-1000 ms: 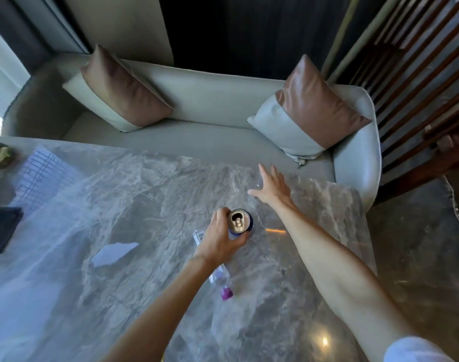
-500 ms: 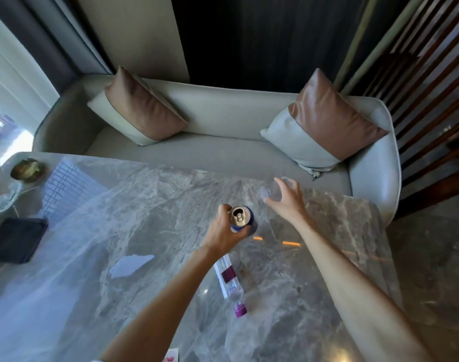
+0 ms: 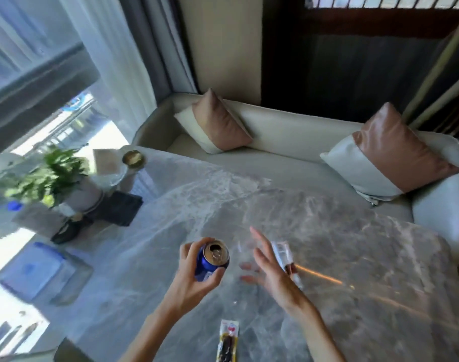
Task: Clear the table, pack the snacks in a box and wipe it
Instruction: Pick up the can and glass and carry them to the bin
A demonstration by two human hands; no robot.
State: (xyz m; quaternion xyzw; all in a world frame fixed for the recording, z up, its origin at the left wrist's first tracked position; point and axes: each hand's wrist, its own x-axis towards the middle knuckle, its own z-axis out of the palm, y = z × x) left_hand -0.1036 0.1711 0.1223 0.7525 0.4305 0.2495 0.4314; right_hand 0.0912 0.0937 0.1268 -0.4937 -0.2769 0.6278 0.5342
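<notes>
My left hand (image 3: 189, 278) grips an opened blue drink can (image 3: 212, 259), held upright above the marble table (image 3: 367, 246). Just right of it, my right hand (image 3: 270, 270) curls around what looks like a clear glass (image 3: 242, 257); the glass is faint and hard to make out. A small clear plastic bottle (image 3: 286, 257) with a dark label lies on its side on the table beyond my right hand. A long snack packet (image 3: 227, 340) lies flat near the table's front edge, between my forearms.
At the table's left end stand a potted plant (image 3: 50, 173), a dark folded cloth (image 3: 121, 207), a brass bowl (image 3: 133, 158) and a clear container with blue (image 3: 37, 270). A pale sofa (image 3: 288, 137) with two cushions lines the far edge.
The view has swung left and upward. My right hand drew back from the far table edge, closing around the glass beside the can. My left hand kept hold of the can.
</notes>
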